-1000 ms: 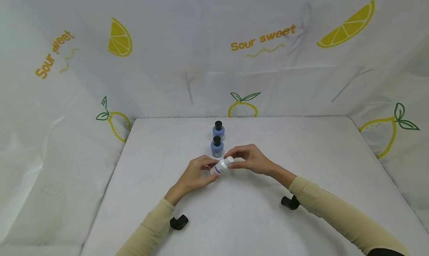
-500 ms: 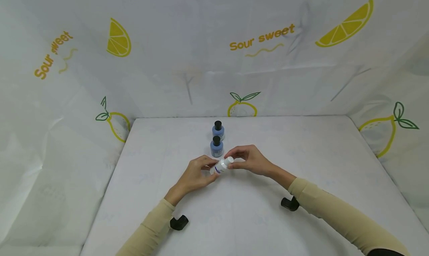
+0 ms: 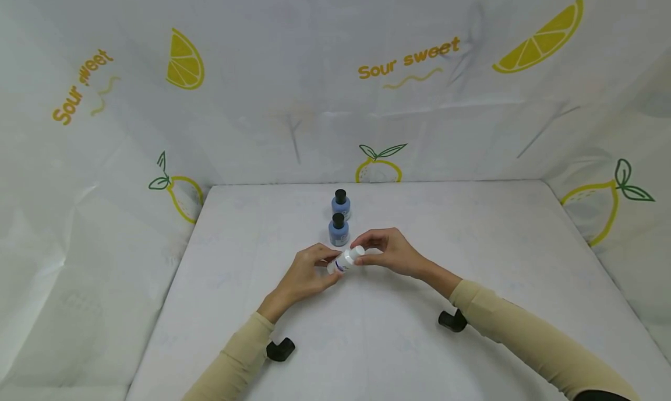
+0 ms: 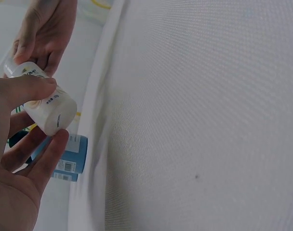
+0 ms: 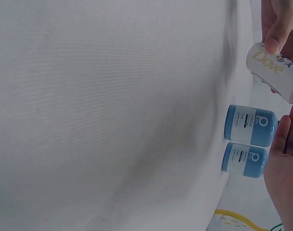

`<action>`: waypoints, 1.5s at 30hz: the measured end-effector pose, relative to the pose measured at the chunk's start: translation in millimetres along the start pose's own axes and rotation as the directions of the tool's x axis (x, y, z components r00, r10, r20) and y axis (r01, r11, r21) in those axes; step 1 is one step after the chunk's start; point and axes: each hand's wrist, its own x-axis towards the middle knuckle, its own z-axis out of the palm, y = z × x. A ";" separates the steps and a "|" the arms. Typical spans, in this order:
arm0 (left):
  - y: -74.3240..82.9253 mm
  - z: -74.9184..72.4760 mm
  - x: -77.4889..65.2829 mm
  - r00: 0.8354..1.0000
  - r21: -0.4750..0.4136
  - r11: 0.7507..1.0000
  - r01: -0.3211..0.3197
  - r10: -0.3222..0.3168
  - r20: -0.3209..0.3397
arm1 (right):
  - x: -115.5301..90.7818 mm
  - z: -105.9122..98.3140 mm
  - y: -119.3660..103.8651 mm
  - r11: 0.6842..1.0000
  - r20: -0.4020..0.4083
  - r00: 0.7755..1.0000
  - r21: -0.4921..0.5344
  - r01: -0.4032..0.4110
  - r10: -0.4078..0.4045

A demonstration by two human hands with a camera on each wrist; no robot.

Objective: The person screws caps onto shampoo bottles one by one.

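Note:
A small white Dove bottle [image 3: 342, 263] is held tilted over the table, its cap [image 3: 357, 252] pointing up and right. My left hand [image 3: 305, 274] grips the body between thumb and fingers; the left wrist view shows the thumb across the label and fingertips near the base of the bottle [image 4: 55, 113]. At the cap end, my right hand [image 3: 390, 251] pinches the cap with thumb and fingers. Just behind the hands stand two blue bottles with black caps, a nearer one [image 3: 338, 233] and a farther one [image 3: 341, 205], both upright.
The white-covered table [image 3: 251, 232] meets a white curtain [image 3: 293, 98] printed with lemons at the back and sides. A black wrist-mounted piece [image 3: 281, 350] sits by the left sleeve, and another black piece [image 3: 452, 321] by the right sleeve.
Both hands stay in nearly the same place on the white bottle. The whole head view shifts very slightly; the blue bottles stand as before.

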 end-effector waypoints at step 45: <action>-28.6 6.3 7.4 0.997 0.026 0.997 0.073 -0.073 -0.020 | -0.2 -16.9 -9.4 0.999 -0.058 0.997 0.001 -0.053 0.053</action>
